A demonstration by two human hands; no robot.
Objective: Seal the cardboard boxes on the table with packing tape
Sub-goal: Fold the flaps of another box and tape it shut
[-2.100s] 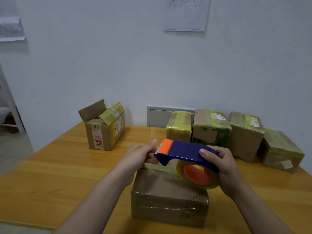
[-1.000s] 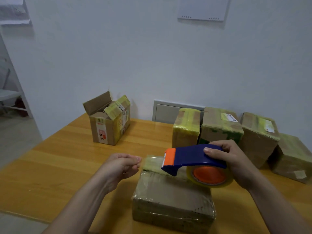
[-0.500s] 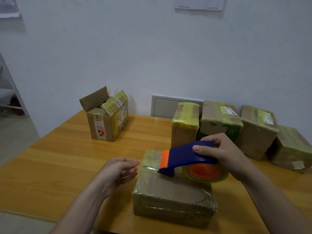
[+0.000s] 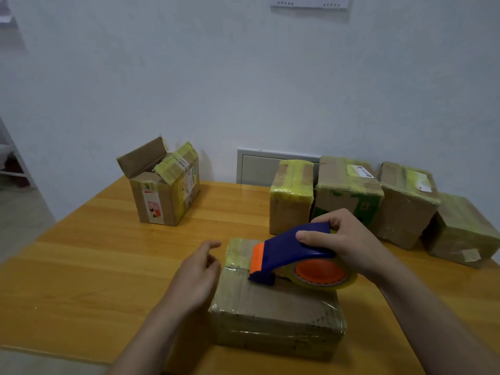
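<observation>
Two hands work over a flat brown box (image 4: 276,312) that lies on the near part of the wooden table (image 4: 94,266). The left hand (image 4: 198,277) is just beside the box's left edge, its grip loose with fingers apart, holding nothing. The right hand (image 4: 349,239) has its grip clamped on the blue top of a tape gun (image 4: 286,247). The gun's orange and blue nose rests on top of the flat brown box, near its far end. The clear tape roll (image 4: 322,274) with an orange middle sits over the box's right side. Farther back on the left stands a small box (image 4: 165,190) with its flaps up. Far right, four taped boxes (image 4: 349,190) sit in a row by the white wall (image 4: 243,77).
</observation>
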